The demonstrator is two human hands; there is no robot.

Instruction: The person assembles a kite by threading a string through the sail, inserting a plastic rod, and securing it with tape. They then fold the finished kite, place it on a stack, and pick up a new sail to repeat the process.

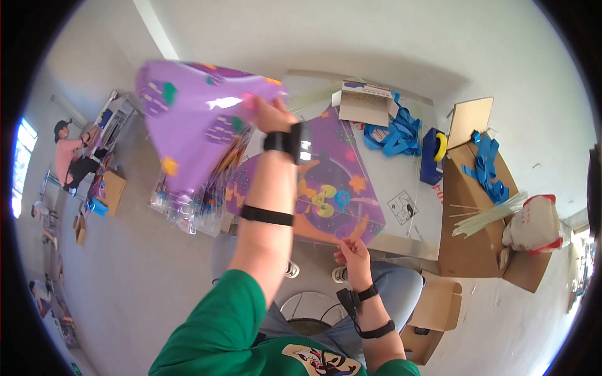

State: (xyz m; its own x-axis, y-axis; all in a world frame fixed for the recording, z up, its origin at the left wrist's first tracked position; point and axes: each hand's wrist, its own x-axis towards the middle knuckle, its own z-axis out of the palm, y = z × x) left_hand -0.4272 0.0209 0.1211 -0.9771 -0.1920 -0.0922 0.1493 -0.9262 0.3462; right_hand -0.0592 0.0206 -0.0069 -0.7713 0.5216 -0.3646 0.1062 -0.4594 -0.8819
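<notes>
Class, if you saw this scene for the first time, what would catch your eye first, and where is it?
First, the purple kite lifted high at upper left by the left hand. Next, a second purple kite lying flat on the table, its near edge pinched by the right hand. Blue ribbons sprawl behind it.

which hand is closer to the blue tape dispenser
Right. The right hand is at the table's near edge, below-left of the dispenser; the left hand is raised farther left, holding a purple kite.

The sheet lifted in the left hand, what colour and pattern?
Purple sheet, glossy, dotted with small green, orange and yellow shapes; held by the left hand. Head view.
</notes>
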